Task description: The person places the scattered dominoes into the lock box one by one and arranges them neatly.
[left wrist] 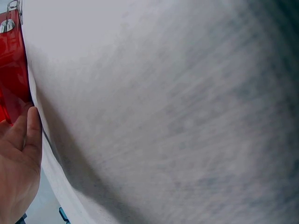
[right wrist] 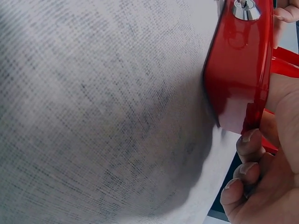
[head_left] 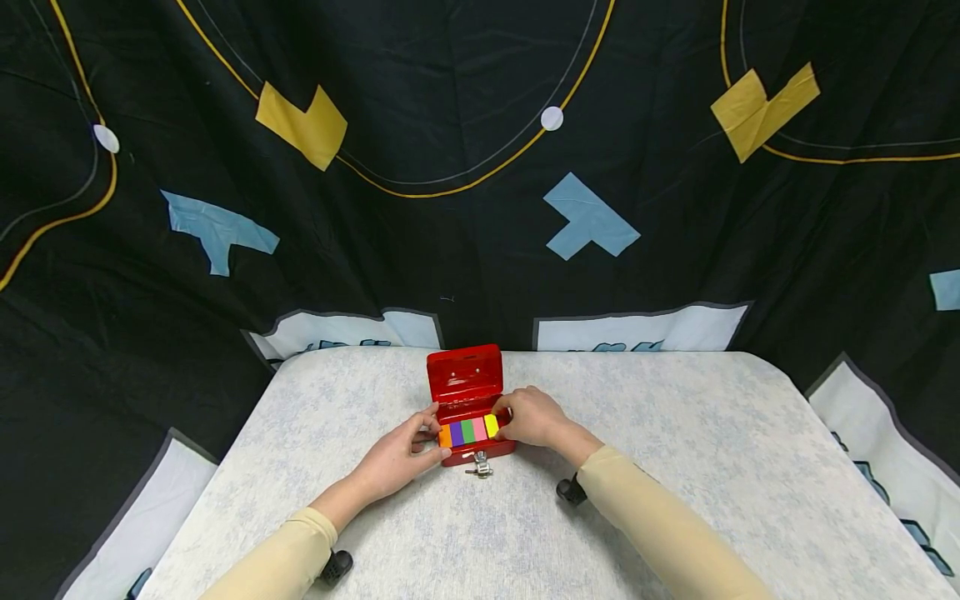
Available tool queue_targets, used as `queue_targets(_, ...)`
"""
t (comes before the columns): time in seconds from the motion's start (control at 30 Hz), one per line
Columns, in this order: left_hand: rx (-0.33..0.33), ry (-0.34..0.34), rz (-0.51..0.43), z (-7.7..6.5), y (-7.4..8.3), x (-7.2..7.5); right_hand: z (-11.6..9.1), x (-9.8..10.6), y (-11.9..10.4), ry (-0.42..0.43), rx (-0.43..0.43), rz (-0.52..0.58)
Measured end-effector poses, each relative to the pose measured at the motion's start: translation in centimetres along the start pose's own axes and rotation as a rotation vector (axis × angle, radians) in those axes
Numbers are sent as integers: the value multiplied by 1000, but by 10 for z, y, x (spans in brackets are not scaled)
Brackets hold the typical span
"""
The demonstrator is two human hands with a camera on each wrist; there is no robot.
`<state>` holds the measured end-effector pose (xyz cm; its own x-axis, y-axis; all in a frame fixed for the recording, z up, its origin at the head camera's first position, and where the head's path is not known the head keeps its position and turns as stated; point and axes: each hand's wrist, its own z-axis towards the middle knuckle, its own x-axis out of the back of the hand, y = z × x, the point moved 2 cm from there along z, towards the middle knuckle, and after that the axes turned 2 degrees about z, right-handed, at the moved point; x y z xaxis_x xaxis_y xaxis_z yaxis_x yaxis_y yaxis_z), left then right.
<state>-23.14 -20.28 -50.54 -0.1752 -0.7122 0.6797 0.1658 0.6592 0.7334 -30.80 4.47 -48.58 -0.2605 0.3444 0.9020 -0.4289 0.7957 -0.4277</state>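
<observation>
A red metal cash box (head_left: 459, 457) stands with its lid (head_left: 465, 373) raised. Across its inside runs a row of coloured blocks: orange (head_left: 446, 436), purple (head_left: 457, 433), green (head_left: 468, 431), pink (head_left: 479, 428) and yellow (head_left: 491, 426). My left hand (head_left: 397, 457) grips the box's left end, thumb at the front rim and fingers at the side. From the right, my right hand (head_left: 531, 417) pinches the yellow block between thumb and index finger. The right wrist view shows the other fingers (right wrist: 246, 175) curled outside the box's end.
A key (head_left: 480, 467) sits in the lock (right wrist: 246, 10) on the box's front. The box stands on a table with a pale mottled cloth (head_left: 637, 400). Behind the table hangs a black patterned curtain (head_left: 450, 250).
</observation>
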Motion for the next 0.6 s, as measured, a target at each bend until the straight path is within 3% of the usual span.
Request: queue_targets(0.6,-2,4,10,0,0,0,0,-1,-1,-12,-14,-23)
